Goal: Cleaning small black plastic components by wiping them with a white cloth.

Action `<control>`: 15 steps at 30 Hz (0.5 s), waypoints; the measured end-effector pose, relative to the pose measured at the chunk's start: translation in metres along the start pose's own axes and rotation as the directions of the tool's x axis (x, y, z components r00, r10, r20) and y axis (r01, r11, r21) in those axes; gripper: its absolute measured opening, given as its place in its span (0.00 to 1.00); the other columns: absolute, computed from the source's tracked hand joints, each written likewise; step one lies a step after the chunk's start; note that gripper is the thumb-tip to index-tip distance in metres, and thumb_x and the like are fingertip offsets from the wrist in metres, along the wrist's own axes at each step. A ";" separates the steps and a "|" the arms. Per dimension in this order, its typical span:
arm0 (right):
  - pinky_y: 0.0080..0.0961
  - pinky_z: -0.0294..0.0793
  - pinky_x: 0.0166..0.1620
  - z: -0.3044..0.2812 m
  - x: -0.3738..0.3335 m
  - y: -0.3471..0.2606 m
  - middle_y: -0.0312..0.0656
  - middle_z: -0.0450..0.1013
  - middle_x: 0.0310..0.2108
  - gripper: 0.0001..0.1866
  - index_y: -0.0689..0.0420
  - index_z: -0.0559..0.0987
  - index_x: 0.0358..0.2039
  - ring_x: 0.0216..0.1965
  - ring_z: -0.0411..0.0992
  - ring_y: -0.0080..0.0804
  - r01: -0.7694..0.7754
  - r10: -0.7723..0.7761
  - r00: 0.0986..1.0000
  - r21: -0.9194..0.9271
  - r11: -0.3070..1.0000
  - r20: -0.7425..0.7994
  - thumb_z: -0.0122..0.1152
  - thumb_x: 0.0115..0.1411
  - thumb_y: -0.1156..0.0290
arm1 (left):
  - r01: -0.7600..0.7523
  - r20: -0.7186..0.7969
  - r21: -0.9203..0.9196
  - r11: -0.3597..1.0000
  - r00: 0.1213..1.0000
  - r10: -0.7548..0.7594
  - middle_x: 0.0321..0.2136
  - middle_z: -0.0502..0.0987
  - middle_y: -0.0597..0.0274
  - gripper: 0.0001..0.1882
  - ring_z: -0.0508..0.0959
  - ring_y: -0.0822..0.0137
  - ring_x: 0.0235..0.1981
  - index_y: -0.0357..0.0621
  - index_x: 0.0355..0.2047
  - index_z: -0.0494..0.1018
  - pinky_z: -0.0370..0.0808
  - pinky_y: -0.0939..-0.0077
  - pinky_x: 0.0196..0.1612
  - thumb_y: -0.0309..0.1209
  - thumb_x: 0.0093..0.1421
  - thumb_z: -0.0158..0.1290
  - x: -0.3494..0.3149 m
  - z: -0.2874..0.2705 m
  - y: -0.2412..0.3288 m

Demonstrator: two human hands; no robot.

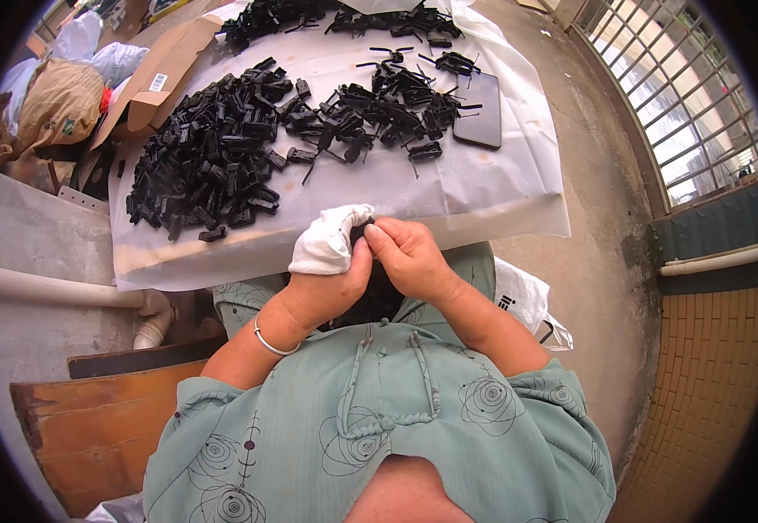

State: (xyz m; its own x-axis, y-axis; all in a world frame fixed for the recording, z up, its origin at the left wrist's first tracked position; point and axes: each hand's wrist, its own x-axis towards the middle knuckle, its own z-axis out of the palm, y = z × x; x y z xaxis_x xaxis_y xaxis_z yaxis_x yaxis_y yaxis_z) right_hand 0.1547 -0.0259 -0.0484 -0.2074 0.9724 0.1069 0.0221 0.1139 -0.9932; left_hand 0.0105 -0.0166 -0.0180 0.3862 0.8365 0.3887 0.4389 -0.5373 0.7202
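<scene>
Small black part (361, 230): between both hands, mostly hidden; left hand (353, 272), white cloth (322, 244) over fingers, and right hand (412, 260) pinch it. Beyond, on bench (483, 196): black heaps (209, 144), phone (477, 118).

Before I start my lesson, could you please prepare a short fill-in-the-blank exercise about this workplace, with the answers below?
1. A white cloth covers part of the person's ____ hand.
2. The dark phone lies to the ____ of the largest pile of small parts.
3. These small parts are ____ in colour.
4. The sheet under the piles is ____.

Missing words: left; right; black; white.
</scene>
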 end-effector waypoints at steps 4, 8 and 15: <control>0.23 0.64 0.26 0.004 -0.008 0.002 0.35 0.65 0.16 0.13 0.63 0.70 0.23 0.21 0.60 0.19 -0.042 0.044 0.997 0.030 0.999 -0.059 0.47 0.62 0.69 | -0.082 -0.002 0.113 0.990 0.997 0.083 0.33 0.74 0.52 0.14 0.75 0.59 0.34 0.33 0.39 0.69 0.72 0.71 0.41 0.23 0.50 0.50 -0.003 0.002 -0.004; 0.14 0.62 0.28 -0.006 -0.004 -0.001 0.28 0.63 0.21 0.09 0.62 0.73 0.30 0.24 0.58 0.14 0.007 -0.005 1.000 0.098 0.995 -0.026 0.49 0.62 0.71 | 0.197 0.073 -0.474 0.858 0.980 -0.184 0.32 0.71 0.61 0.16 0.70 0.73 0.32 0.34 0.43 0.65 0.70 0.81 0.38 0.22 0.54 0.51 0.004 0.003 -0.012; 0.20 0.68 0.30 -0.018 -0.013 -0.002 0.39 0.71 0.23 0.06 0.62 0.77 0.33 0.24 0.67 0.23 0.163 -0.154 0.987 -0.279 0.946 0.053 0.58 0.53 0.76 | 0.462 0.314 -0.729 0.504 0.881 -0.353 0.37 0.71 0.61 0.20 0.68 0.79 0.24 0.37 0.50 0.57 0.69 0.85 0.27 0.25 0.60 0.48 0.005 -0.019 -0.004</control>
State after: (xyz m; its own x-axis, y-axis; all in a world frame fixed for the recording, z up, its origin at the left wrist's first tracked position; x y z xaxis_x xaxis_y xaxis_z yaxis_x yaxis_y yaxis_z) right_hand 0.1747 -0.0347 -0.0468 -0.2599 0.9311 0.2560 0.2602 0.3228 -0.9100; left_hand -0.0046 -0.0081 -0.0086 0.4401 0.8931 -0.0927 -0.1916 0.1942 0.9621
